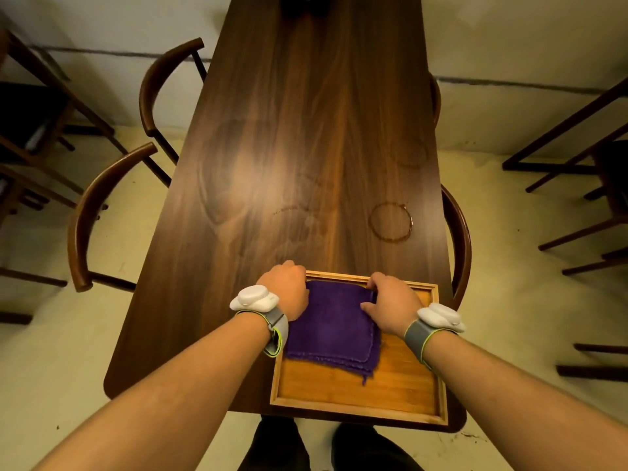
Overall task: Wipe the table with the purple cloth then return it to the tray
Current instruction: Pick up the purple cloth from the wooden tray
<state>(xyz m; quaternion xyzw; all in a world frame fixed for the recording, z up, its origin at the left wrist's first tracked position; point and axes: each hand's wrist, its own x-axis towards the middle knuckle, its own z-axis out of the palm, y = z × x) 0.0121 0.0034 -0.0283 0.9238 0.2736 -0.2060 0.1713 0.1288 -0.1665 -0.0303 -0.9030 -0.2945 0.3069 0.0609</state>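
Observation:
A folded purple cloth [334, 329] lies in a shallow wooden tray [356, 399] at the near right end of the long dark wooden table [272, 147]. My left hand [289, 287] rests at the cloth's far left corner, fingers curled over the tray's far rim. My right hand [390, 304] pinches the cloth's far right edge between thumb and fingers. Both wrists carry white trackers on grey straps. A brown ring stain [390, 220] marks the table beyond the tray, with fainter smears [299, 209] to its left.
Curved-back wooden chairs stand along the table's left side [102, 212] and right side [458, 239]. Other tables and chair frames stand at the far left [34, 130] and far right [584, 164]. My dark shoes [278, 447] show below the table's near edge.

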